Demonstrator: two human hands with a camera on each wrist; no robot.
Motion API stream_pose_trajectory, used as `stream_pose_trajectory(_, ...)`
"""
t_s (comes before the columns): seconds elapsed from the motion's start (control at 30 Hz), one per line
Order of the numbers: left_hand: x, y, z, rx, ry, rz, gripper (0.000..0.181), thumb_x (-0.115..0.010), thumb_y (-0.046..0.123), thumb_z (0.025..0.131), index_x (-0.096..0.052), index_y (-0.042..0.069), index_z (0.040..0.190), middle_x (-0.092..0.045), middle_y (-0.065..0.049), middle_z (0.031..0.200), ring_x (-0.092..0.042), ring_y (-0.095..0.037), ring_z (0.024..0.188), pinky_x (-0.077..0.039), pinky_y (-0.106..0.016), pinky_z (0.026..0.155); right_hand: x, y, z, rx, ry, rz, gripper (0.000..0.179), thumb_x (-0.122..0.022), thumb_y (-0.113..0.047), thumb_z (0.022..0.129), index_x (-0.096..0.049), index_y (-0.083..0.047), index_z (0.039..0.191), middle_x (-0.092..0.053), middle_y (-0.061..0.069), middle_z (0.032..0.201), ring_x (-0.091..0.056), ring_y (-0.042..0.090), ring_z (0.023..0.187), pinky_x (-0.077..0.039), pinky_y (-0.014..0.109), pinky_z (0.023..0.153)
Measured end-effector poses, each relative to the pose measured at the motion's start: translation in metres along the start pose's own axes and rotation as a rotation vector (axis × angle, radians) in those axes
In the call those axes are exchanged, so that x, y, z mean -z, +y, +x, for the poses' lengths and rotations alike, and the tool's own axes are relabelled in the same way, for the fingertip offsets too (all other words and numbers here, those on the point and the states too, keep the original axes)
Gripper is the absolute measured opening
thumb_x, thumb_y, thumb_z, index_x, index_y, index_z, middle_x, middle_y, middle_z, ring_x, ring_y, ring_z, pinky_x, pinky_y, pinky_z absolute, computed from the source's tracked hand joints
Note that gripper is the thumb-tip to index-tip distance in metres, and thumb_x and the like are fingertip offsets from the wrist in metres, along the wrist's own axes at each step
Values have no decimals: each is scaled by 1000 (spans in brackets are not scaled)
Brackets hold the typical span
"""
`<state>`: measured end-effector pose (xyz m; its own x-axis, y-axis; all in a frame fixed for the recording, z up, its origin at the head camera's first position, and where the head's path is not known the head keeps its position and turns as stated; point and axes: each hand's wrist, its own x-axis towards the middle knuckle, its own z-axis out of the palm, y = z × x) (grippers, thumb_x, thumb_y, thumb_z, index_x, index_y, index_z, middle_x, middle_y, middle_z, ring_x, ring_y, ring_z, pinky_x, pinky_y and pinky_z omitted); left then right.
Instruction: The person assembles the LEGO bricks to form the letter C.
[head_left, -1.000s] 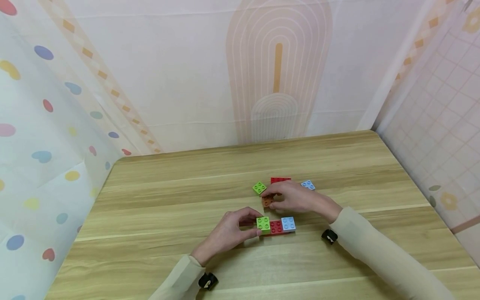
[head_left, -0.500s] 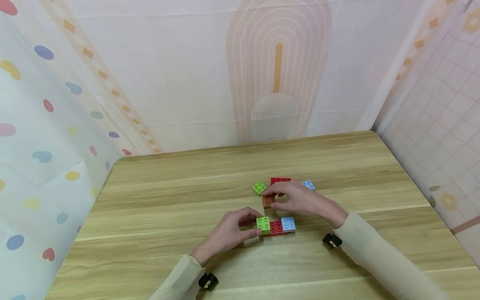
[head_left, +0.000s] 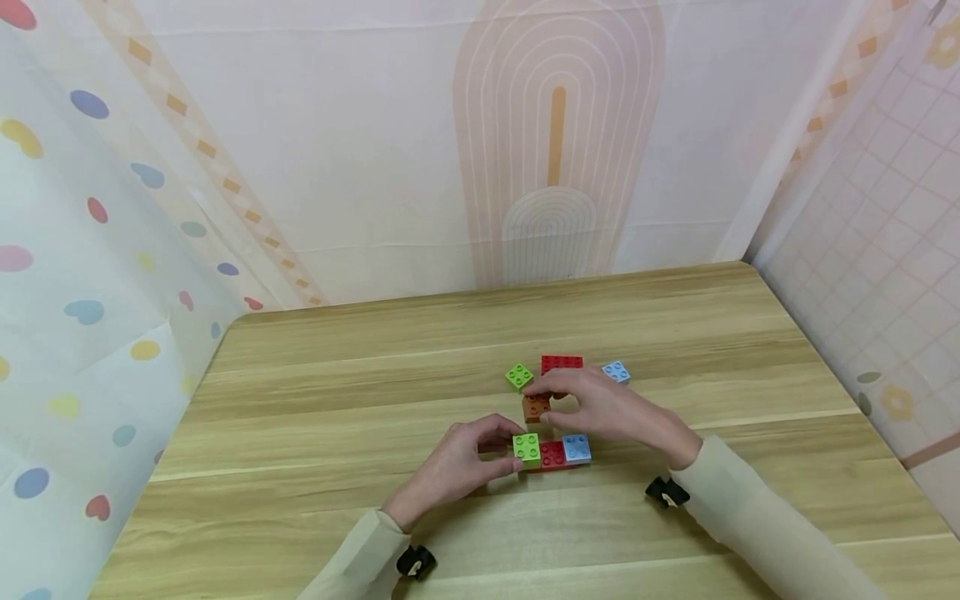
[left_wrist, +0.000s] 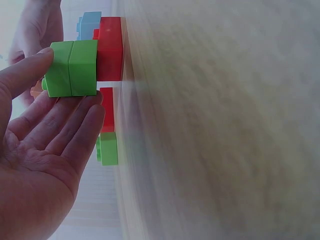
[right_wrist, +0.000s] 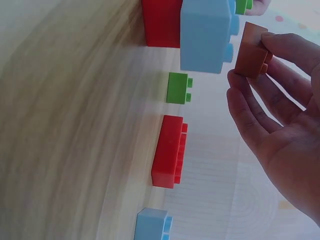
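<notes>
I am finding no readable text, label, brand, number or sign in any view. On the bricks (head_left: 526,447), well in from the table's (head_left: 315,417) far edge, I am making out only studs and plain sides; the black wrist pieces (head_left: 667,492) are showing pale marks too small to read; the wall cloth (head_left: 360,150) beyond that edge is carrying only patterns.
</notes>
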<state>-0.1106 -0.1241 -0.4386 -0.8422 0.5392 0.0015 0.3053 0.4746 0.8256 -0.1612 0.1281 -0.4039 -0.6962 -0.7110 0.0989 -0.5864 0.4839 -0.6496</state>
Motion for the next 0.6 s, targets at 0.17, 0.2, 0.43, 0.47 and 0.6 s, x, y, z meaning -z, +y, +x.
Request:
stream_pose_trajectory(0.17,-1,0,1,10,5,-5,33,-77,24,88,-66,15,118,-71,2,113,-66,-14,105,-52,-32,93,-2,-3,-2,10,9,3,39,-70,-24,94,-64,-13,131,-62,-5,127,-56,12,116,-50,38,98)
stream_pose_trajectory(0.2,-1,0,1,9,5,-5,33,-77,24,88,-66,15,118,-71,1,113,-66,-13,105,-52,-32,93,-2,-3,-3,17,12,3,39,-70,-24,94,-64,-14,131,-63,-5,127,-56,12,115,-50,38,97)
stream_pose_trajectory(0.43,-1,0,1,2,8,-9,33,-77,24,88,-66,14,118,-71,0,113,-67,-15,105,-53,-33,93,-4,-6,-4,64,30,-1,37,-70,-25,94,-64,-16,130,-62,-8,125,-55,10,116,-50,35,97)
stream_pose_trajectory(0.47,-1,0,1,2,8,-10,33,-77,24,88,-66,14,118,-71,0,113,-66,-15,105,-53,-33,93,-4,-7,-4,71,34,-7,37,-70,-25,94,-64,-16,130,-62,-8,125,-55,10,115,-50,35,96)
stream_pose_trajectory(0.6,0,1,2,3,6,-8,33,-77,24,89,-65,15,119,-70,1,116,-66,-14,106,-52,-32,94,-5,-9,-5,94,53,-32,37,-71,-27,94,-65,-16,128,-62,-8,122,-55,9,114,-50,34,95)
